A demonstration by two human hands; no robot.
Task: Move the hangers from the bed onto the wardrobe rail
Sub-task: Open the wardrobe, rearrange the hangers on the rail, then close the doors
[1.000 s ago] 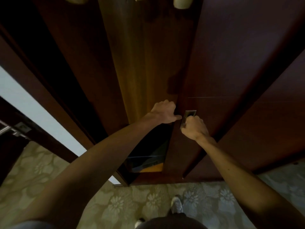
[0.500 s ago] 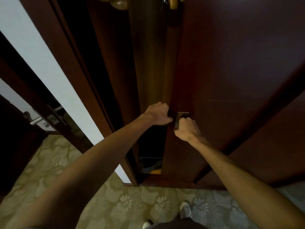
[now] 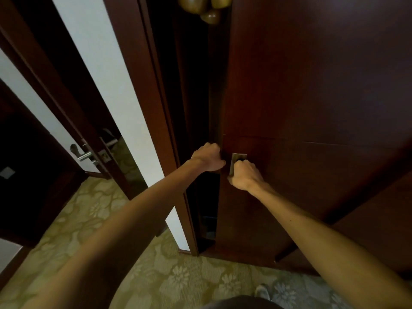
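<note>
Narrowing since before, the wardrobe door (image 3: 312, 85) gap, both hands (image 3: 208, 158) gripping.

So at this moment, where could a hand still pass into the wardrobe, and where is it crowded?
Only a narrow dark gap stays free, bordered by the wardrobe frame and the sliding door. At handle height it is crowded: the left hand grips the door's edge, the right hand holds the metal handle. Wooden hanger ends fill the gap's top.
</note>
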